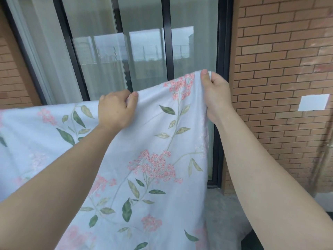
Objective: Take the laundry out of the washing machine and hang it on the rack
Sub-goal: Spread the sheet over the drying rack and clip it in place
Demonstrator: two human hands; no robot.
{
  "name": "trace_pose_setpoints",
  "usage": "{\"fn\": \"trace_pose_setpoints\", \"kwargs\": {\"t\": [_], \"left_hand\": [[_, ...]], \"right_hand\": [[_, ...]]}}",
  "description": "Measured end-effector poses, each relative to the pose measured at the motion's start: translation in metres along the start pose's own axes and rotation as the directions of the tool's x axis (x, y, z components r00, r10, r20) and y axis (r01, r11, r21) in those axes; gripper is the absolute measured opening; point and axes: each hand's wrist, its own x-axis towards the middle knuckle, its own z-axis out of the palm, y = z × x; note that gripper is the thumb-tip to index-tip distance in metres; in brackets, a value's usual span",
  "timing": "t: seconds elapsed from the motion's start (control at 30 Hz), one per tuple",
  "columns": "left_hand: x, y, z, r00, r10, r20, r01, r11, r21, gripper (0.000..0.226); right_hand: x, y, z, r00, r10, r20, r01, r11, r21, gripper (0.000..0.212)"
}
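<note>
Up high, both hands pinch the sheet's [149,141] top edge: left hand [115,109] lower and mid-edge, right hand [215,92] higher at the right corner. Its length runs leftward, draping down; no rack is visible.

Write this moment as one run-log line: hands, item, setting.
left hand: grips floral sheet top edge | right hand: pinches its raised corner | backdrop: sliding glass door, brick wall
</note>
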Motion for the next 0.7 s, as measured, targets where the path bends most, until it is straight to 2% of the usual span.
{"fn": "trace_pose_setpoints", "kwargs": {"t": [0.23,0.53,0.7], "left_hand": [[0.010,0.021,0.008,1.000,-0.005,-0.021,0.006,0.999,0.051,0.039],[0.019,0.077,0.021,0.997,0.072,0.023,-0.071,0.997,-0.020,0.035],[0.017,0.066,0.028,0.994,0.056,0.090,-0.058,0.998,0.015,0.043]], "right_hand": [[-0.002,0.013,-0.017,1.000,0.015,-0.008,-0.016,0.996,-0.090,0.040],[-0.002,0.016,-0.033,1.000,0.022,-0.004,-0.022,0.997,-0.075,0.025],[0.008,0.010,-0.057,0.994,0.054,-0.097,-0.055,0.999,-0.002,0.021]]}}
